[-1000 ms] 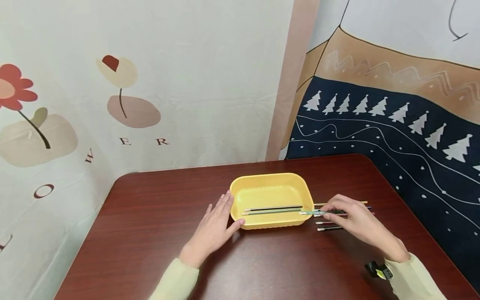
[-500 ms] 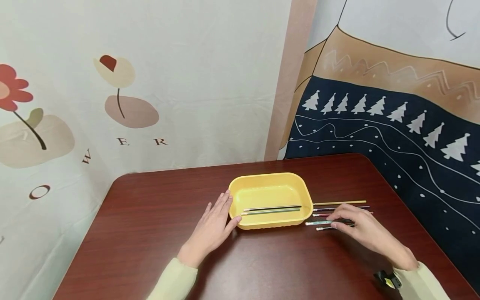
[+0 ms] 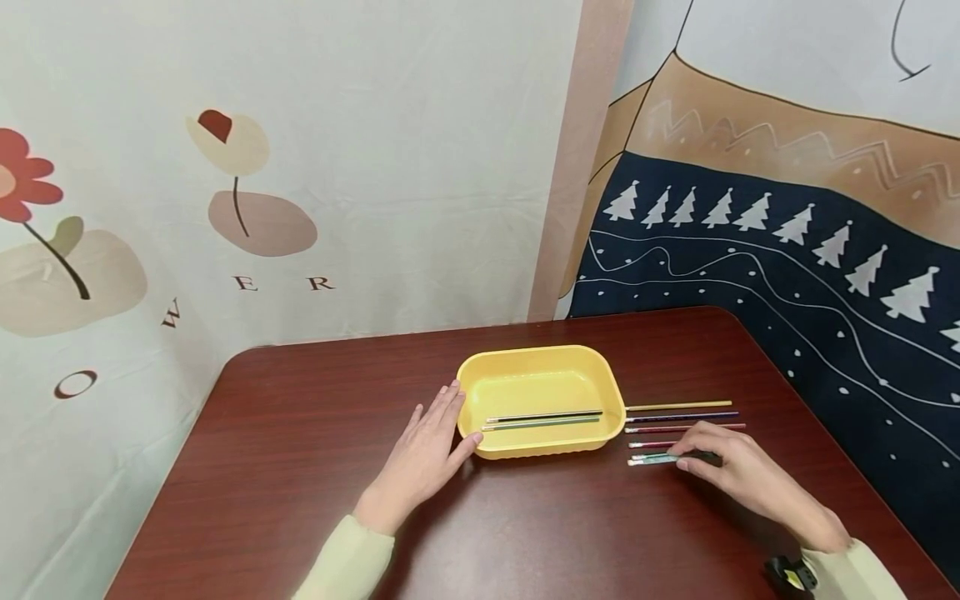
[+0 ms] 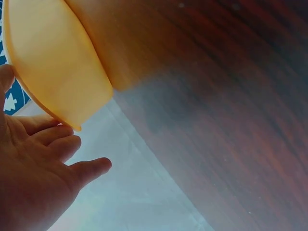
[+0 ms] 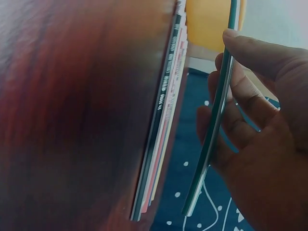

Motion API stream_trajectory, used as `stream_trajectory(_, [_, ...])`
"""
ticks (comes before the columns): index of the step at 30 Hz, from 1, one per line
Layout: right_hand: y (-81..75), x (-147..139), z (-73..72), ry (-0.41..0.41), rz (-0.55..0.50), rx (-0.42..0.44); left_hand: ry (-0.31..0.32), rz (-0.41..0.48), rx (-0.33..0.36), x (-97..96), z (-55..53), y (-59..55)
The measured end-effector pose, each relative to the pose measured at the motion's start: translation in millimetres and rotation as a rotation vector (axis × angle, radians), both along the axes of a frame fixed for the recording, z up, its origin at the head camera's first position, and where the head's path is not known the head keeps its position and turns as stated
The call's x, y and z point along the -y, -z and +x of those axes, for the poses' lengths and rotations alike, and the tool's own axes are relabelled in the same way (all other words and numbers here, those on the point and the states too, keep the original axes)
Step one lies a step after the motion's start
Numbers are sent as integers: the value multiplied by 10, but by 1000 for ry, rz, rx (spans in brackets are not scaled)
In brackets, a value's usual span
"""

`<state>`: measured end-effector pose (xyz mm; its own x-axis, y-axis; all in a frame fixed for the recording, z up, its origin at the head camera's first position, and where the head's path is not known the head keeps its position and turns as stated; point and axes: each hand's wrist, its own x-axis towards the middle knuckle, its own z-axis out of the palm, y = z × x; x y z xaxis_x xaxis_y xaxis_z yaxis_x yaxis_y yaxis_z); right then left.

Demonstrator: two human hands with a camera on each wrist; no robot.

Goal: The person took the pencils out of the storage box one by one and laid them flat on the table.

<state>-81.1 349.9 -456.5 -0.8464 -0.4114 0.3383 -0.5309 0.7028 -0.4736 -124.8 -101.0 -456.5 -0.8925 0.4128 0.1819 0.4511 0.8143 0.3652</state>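
While the left hand [image 3: 416, 471] lies with fingers straight and thumb spread against the left end of the yellow tray [image 3: 525, 387], it wraps round nothing; it seems set there to keep the tray from sliding on the table [image 3: 360, 383]. Inside, a dark pencil [image 3: 544, 415] and a green pencil [image 3: 540, 424] lie side by side along the tray's length, probably because long things sit flat that way. Off its right end, a yellow pencil [image 3: 678, 406], a blue pencil [image 3: 682, 416] and a red pencil [image 3: 660, 429] head a roughly parallel row on the table, the gaps presumably making each easy to pick out. Rightmost, the right hand [image 3: 731, 467] pinches a teal pencil [image 5: 208, 144] between thumb and fingertips, clear of the row, its pale-tipped end toward the tray, likely gripped partway along for balance.
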Motion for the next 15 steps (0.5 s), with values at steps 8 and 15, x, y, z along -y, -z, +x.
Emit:
stream_trajectory(8, [88, -67, -4, -4, 19, -44, -2, -9, 4, 15, -3, -11])
stream_trajectory(15, [147, -118, -11, 2, 25, -24, -2, 0, 11, 17, -2, -10])
